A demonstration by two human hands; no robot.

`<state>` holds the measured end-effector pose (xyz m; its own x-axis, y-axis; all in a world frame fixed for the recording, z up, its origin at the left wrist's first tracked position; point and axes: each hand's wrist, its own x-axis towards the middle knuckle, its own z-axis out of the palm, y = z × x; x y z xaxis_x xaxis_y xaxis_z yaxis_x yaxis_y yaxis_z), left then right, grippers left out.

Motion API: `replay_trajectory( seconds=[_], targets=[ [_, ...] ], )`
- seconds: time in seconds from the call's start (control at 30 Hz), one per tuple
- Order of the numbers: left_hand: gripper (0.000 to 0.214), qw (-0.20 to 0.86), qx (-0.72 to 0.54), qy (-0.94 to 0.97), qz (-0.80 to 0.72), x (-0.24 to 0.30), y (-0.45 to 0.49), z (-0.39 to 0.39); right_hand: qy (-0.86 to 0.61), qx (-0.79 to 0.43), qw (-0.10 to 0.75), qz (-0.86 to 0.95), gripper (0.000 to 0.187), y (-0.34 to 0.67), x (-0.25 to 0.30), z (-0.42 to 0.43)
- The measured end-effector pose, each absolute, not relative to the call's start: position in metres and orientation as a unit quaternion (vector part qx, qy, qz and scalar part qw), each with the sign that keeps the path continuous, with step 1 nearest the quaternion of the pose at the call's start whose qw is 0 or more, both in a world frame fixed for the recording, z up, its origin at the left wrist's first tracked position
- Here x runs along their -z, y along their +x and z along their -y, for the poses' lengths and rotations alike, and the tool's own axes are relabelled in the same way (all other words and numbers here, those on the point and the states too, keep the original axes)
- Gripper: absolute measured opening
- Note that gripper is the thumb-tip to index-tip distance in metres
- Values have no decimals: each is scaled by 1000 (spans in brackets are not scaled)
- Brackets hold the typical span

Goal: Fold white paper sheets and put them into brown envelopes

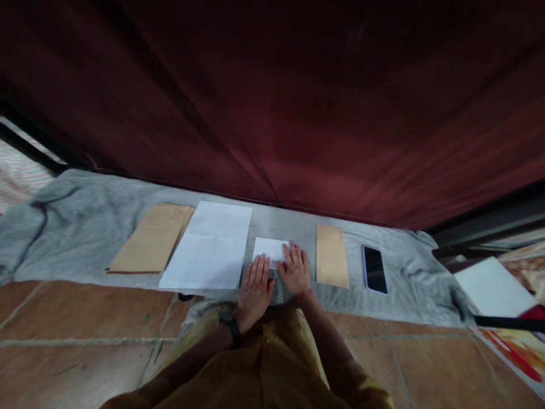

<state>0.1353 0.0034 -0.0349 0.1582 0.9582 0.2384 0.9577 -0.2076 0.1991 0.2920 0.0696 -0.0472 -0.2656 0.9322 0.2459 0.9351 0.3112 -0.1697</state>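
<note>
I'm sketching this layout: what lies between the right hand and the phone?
In the head view, a tan paper rectangle lies between the right hand and the phone, with grey cloth showing on either side.

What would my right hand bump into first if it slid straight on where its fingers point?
Your right hand would probably slide over the grey cloth and meet the dark red cloth, though depth is unclear.

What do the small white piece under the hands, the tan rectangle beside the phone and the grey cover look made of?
Small white piece: likely paper, matte, with straight crisp edges.
Tan rectangle: probably kraft paper; flat, dull, plain brown.
Grey cover: apparently soft fabric, perhaps plush; it wrinkles and drapes.
</note>
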Motion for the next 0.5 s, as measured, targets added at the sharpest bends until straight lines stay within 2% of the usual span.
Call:
replay_trajectory(
  seconds=[0.13, 0.5],
  targets=[
    [62, 12, -142, 797, -587, 34, 140, -6, -589, -1, 146, 795, 63, 292, 47, -71],
    [81, 6, -130, 783, -609, 38, 125, 4, -591, -4, 141, 794, 63, 293, 48, -71]
  ],
)
